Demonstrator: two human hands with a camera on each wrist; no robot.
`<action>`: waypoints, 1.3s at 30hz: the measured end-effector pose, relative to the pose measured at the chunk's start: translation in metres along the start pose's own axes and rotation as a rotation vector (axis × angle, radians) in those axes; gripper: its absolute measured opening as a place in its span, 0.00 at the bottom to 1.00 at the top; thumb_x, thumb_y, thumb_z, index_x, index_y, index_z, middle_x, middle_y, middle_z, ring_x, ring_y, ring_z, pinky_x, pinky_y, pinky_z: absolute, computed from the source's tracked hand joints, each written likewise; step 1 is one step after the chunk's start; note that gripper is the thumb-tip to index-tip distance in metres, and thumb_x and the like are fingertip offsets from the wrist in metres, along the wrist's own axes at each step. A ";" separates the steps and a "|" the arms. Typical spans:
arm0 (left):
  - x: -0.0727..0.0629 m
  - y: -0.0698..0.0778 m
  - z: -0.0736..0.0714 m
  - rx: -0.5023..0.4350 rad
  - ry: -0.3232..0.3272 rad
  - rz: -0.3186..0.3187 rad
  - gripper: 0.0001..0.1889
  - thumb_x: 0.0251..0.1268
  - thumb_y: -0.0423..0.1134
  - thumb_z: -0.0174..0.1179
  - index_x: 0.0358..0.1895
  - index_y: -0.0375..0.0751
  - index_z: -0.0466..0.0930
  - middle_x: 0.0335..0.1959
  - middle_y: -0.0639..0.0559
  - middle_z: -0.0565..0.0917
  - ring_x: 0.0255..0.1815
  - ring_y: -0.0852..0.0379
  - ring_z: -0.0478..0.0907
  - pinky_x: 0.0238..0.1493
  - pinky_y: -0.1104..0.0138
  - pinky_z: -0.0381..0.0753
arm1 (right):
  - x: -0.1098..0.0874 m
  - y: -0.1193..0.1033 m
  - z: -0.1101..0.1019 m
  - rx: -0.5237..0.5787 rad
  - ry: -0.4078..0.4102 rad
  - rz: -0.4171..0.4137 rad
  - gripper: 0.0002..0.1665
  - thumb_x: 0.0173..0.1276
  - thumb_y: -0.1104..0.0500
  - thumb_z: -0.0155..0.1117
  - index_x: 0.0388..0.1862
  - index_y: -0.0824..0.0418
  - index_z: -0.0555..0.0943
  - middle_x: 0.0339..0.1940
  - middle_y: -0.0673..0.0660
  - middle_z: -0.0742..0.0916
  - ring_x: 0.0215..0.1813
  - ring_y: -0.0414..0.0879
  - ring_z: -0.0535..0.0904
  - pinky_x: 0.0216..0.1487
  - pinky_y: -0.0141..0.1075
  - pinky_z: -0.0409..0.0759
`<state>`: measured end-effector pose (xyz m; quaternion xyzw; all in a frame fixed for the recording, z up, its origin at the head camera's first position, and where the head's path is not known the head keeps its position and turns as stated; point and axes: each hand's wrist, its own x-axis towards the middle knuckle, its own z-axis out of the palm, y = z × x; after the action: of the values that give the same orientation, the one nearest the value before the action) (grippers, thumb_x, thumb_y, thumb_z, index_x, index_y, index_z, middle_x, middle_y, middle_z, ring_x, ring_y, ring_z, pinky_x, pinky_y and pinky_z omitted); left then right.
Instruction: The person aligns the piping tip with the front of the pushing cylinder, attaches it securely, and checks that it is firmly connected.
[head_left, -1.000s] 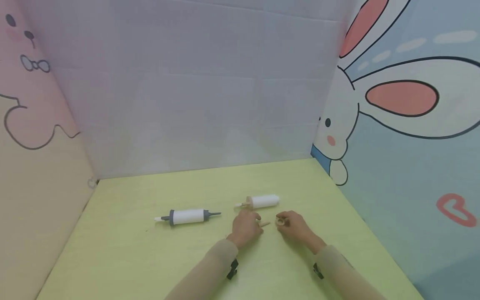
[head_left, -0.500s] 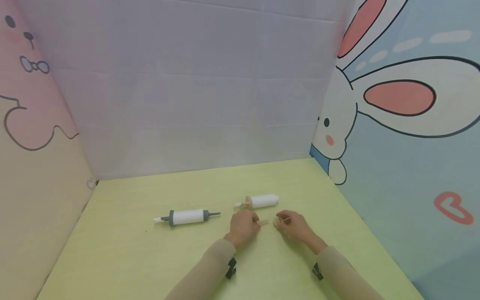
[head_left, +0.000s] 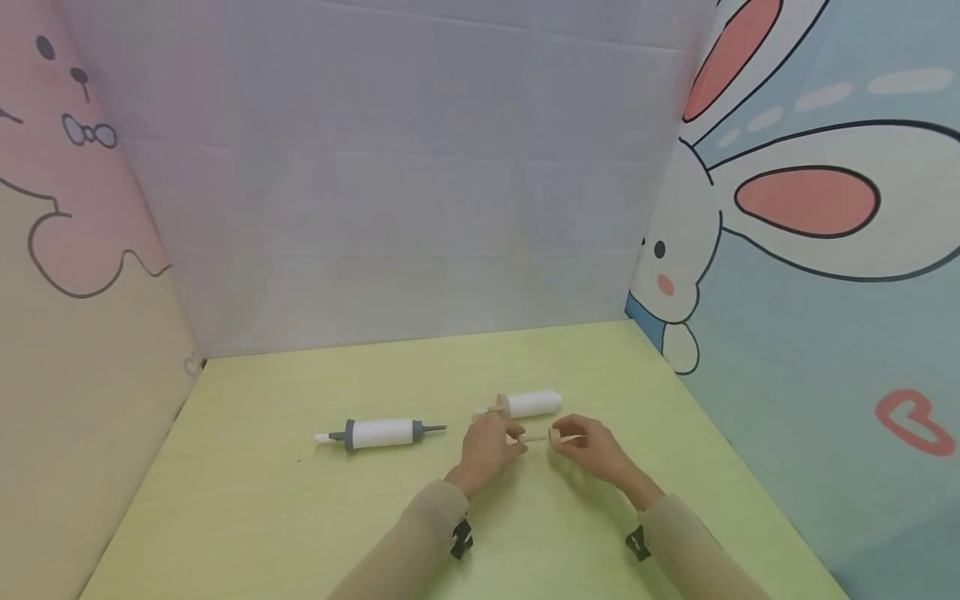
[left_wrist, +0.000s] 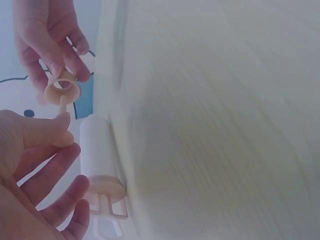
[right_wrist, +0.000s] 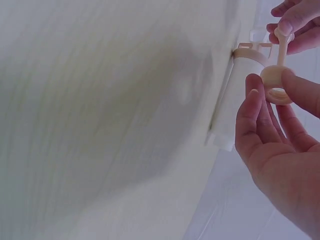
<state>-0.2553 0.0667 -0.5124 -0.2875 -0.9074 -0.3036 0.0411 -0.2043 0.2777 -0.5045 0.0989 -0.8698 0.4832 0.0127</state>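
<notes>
In the head view my left hand (head_left: pixel 483 452) pinches a thin beige rod (head_left: pixel 535 438) pointing right. A small rounded end of it shows at the fingertips in the left wrist view. My right hand (head_left: pixel 597 452) holds a short beige ring (head_left: pixel 554 438) between thumb and fingers. The rod's far end meets the ring (right_wrist: pixel 272 77) in the right wrist view; how far it goes in I cannot tell. Just behind my hands lies a white cylinder (head_left: pixel 534 404) with a beige collar and a framed handle.
Farther left on the yellow table (head_left: pixel 300 517) lies another white cylinder (head_left: pixel 382 433) with grey ends and thin grey stems. A pale wall (head_left: pixel 412 208) closes off the back. A printed rabbit wall (head_left: pixel 810 333) stands at the right and a pink and cream one at the left.
The ring has turned from facing up to standing on edge, side-on to the head camera. The rod and ring have come together from a small gap.
</notes>
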 end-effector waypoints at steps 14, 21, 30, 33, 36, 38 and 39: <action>-0.003 0.010 0.001 -0.080 -0.016 0.016 0.13 0.53 0.42 0.71 0.41 0.41 0.88 0.34 0.57 0.86 0.32 0.60 0.80 0.27 0.71 0.74 | 0.002 -0.013 0.004 0.002 -0.072 -0.022 0.15 0.63 0.65 0.66 0.48 0.69 0.79 0.44 0.63 0.84 0.40 0.53 0.83 0.40 0.39 0.80; -0.003 0.015 -0.002 -0.131 -0.029 0.040 0.10 0.54 0.40 0.71 0.38 0.41 0.88 0.33 0.54 0.87 0.27 0.64 0.80 0.25 0.74 0.73 | 0.003 -0.011 0.007 0.038 -0.108 -0.006 0.16 0.63 0.64 0.67 0.49 0.69 0.79 0.46 0.63 0.84 0.47 0.57 0.81 0.44 0.41 0.80; -0.004 0.016 0.002 -0.268 0.009 0.049 0.09 0.50 0.34 0.72 0.29 0.40 0.80 0.28 0.52 0.84 0.24 0.67 0.79 0.25 0.76 0.75 | 0.003 -0.016 0.009 0.052 -0.112 0.004 0.16 0.62 0.64 0.68 0.48 0.68 0.80 0.45 0.61 0.85 0.48 0.55 0.81 0.45 0.40 0.79; -0.004 0.016 0.002 -0.293 0.009 0.043 0.10 0.49 0.32 0.72 0.28 0.40 0.77 0.27 0.52 0.83 0.23 0.67 0.79 0.24 0.76 0.75 | 0.002 -0.016 0.009 0.049 -0.110 -0.003 0.16 0.62 0.63 0.68 0.47 0.69 0.80 0.45 0.61 0.85 0.48 0.55 0.81 0.44 0.40 0.79; -0.004 0.016 0.002 -0.302 0.004 0.040 0.10 0.49 0.32 0.72 0.28 0.40 0.77 0.27 0.53 0.82 0.24 0.67 0.79 0.24 0.76 0.75 | 0.002 -0.015 0.008 0.061 -0.113 0.001 0.17 0.62 0.62 0.68 0.48 0.69 0.80 0.45 0.61 0.85 0.48 0.54 0.81 0.44 0.39 0.80; -0.004 0.016 0.002 -0.303 -0.001 0.038 0.10 0.49 0.33 0.73 0.28 0.41 0.78 0.27 0.53 0.82 0.24 0.67 0.79 0.24 0.76 0.75 | 0.002 -0.014 0.007 0.071 -0.116 0.005 0.17 0.63 0.62 0.68 0.48 0.68 0.80 0.45 0.61 0.85 0.48 0.54 0.81 0.44 0.39 0.80; -0.004 0.016 0.003 -0.305 -0.003 0.039 0.10 0.50 0.33 0.73 0.28 0.41 0.78 0.27 0.53 0.82 0.24 0.67 0.79 0.24 0.76 0.75 | 0.002 -0.014 0.007 0.078 -0.118 0.007 0.17 0.63 0.62 0.68 0.48 0.69 0.80 0.45 0.62 0.85 0.48 0.55 0.81 0.44 0.39 0.80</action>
<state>-0.2426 0.0766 -0.5072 -0.3086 -0.8451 -0.4366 0.0017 -0.2029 0.2643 -0.4966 0.1248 -0.8498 0.5102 -0.0440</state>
